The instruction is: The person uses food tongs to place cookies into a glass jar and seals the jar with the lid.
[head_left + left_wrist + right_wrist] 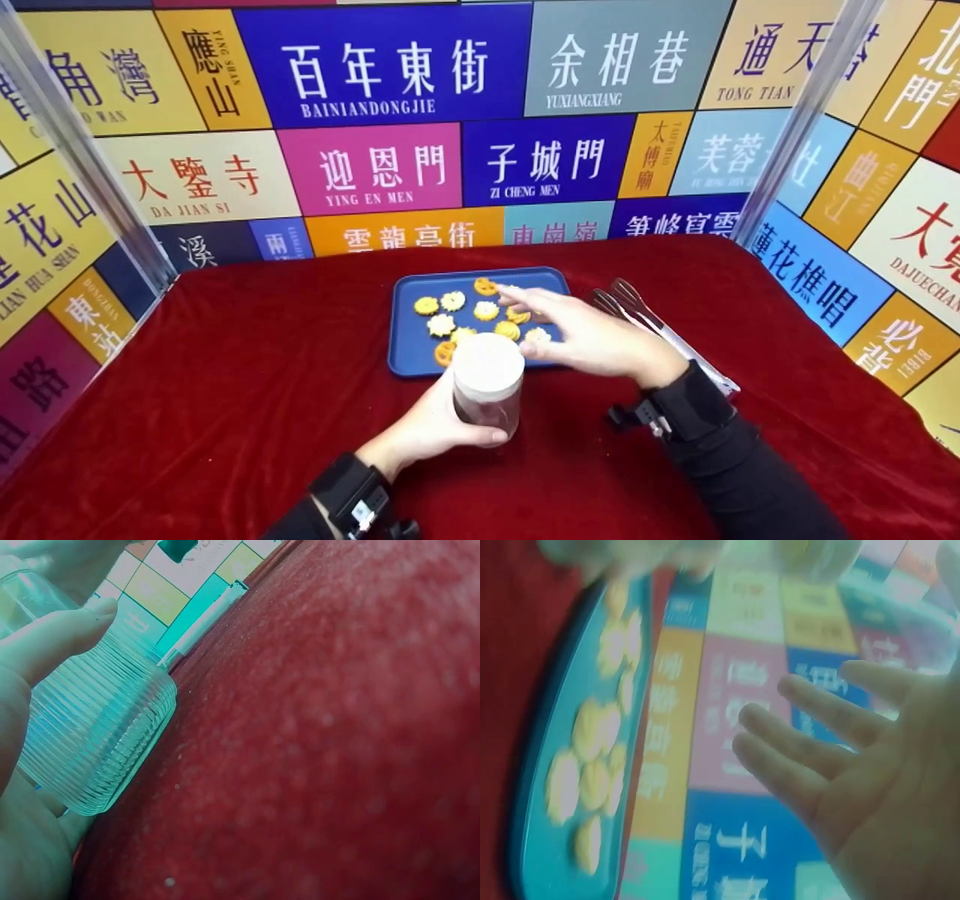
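Observation:
My left hand grips a clear ribbed jar with a white lid, its thumb wrapped across the near side. The jar is held upright in front of the blue tray. Just right of the lid, my right hand hovers over the tray's right side. Its fingers are spread and fairly straight in the right wrist view, holding nothing. Several cookies, some flower-shaped and some pretzel-like, lie on the tray; the right hand and jar hide part of them.
Right of the tray lie tongs with brown ends and a pale handle. A dark red cloth covers the table. Panels with colourful street-name signs stand at the back and sides.

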Motion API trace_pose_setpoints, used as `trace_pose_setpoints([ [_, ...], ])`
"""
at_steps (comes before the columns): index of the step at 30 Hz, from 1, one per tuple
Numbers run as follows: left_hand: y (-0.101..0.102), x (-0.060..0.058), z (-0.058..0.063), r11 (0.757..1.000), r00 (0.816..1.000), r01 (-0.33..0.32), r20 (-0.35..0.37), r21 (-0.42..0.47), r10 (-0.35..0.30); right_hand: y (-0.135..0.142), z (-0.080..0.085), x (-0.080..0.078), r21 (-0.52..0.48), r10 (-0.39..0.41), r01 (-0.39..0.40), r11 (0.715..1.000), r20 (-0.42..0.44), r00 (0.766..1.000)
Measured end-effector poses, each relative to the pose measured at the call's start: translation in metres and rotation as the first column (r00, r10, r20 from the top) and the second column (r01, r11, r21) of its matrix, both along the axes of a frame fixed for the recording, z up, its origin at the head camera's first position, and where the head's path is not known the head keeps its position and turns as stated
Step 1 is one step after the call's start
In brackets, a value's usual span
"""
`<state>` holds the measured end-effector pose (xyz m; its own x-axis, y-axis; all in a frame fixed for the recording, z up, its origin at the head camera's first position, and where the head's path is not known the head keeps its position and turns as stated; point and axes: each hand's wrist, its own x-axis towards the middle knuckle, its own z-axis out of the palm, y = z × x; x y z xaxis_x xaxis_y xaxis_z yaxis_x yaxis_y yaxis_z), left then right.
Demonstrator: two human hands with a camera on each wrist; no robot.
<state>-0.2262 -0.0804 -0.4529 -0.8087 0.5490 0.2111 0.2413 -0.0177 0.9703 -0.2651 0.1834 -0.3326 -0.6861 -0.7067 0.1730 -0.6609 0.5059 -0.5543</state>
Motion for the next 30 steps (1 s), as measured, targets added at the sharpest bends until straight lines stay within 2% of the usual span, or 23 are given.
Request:
trace_pose_setpoints([
  [2,0.0,0.0,-0.001,1.0,1.0,-0.003,-0.003,0.005,0.003,-0.007,0.002,0.008,-0.005,0.002,-0.002,1.0,0.001,1.0],
  [6,0.0,0.0,-0.002,1.0,1.0,0.002,0.015,0.008,-0.002,-0.018,0.004,0.023,0.035,-0.058,0.059,0.998,-0.03,0.998],
  [12,0.0,0.0,-0.002,1.0,1.0,0.006,0.023,0.015,-0.006,-0.028,0.0,0.033,0.076,-0.1,0.107,0.991,-0.084,0.991],
  [21,0.0,0.001,-0.002,0.999,1.0,0.018,0.008,0.029,-0.018,-0.037,-0.013,0.033,0.059,-0.105,0.11,0.992,-0.081,0.991],
  [30,0.0,0.001,-0.002,0.999,1.0,0.025,0.012,0.03,-0.025,-0.038,-0.021,0.026,0.02,-0.064,0.065,0.998,-0.022,0.998],
])
